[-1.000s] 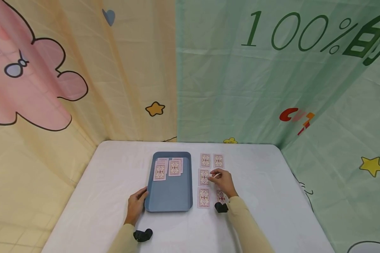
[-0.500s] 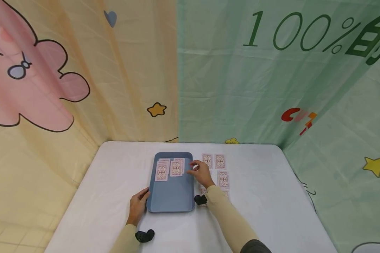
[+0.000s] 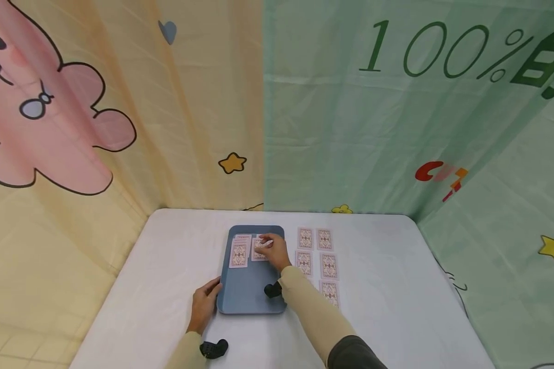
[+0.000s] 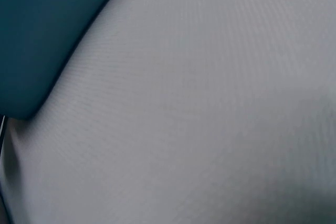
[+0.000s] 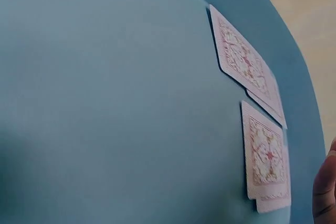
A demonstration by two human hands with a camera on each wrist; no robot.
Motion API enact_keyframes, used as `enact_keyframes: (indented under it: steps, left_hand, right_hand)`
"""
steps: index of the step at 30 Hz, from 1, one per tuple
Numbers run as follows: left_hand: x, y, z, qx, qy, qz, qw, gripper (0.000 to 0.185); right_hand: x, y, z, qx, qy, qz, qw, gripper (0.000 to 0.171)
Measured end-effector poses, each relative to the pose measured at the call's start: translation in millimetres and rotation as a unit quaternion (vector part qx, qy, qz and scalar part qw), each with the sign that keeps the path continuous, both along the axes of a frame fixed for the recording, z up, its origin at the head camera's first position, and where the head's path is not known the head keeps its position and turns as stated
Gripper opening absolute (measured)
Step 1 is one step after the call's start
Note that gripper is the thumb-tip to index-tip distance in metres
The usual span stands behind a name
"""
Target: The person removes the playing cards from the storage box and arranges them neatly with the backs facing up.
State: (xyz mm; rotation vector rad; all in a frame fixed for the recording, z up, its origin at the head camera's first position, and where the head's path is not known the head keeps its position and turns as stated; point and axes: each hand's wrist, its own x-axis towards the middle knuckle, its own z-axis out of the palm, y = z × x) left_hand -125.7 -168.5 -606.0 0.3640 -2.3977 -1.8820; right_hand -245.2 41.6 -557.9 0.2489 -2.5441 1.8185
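We are looking down on a white worktop (image 3: 388, 287) backed by printed curtains, a yellow one (image 3: 120, 128) on the left and a green one (image 3: 397, 128) on the right. We are noting five face-down cards (image 3: 317, 261) lying on the bare worktop just to the right of the blue tray (image 3: 246, 294), set in two columns, none of them touching the tray; the nearest of them is partly hidden by the right sleeve (image 3: 314, 312). Inside the tray, at its far end, we are seeing two small piles of face-down cards side by side: the left pile (image 3: 239, 252) lies uncovered, while the right pile (image 3: 260, 249) is partly covered by the right hand (image 3: 273, 251). That hand is reaching over the tray's far end and is pinching a single card (image 3: 262, 244) between thumb and fingertips, right above the right pile; we cannot tell whether the card is already touching the pile. The right wrist view is showing both piles on the tray floor, slightly fanned, with only a fingertip at the frame edge. The left hand (image 3: 206, 303) is resting at the tray's near left corner, fingers relaxed and touching the rim, holding nothing. The left wrist view is showing only the tray's corner and the worktop cloth.
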Motion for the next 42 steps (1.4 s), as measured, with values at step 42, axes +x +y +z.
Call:
enact_keyframes:
  steps: [42]
  left_hand:
    - [3.3,4.9,1.6,-0.008,0.001,0.016,0.9998,0.033]
  right_hand:
    - [-19.5,-68.9,-26.7,0.075,-0.129,-0.078,0.986,0.055]
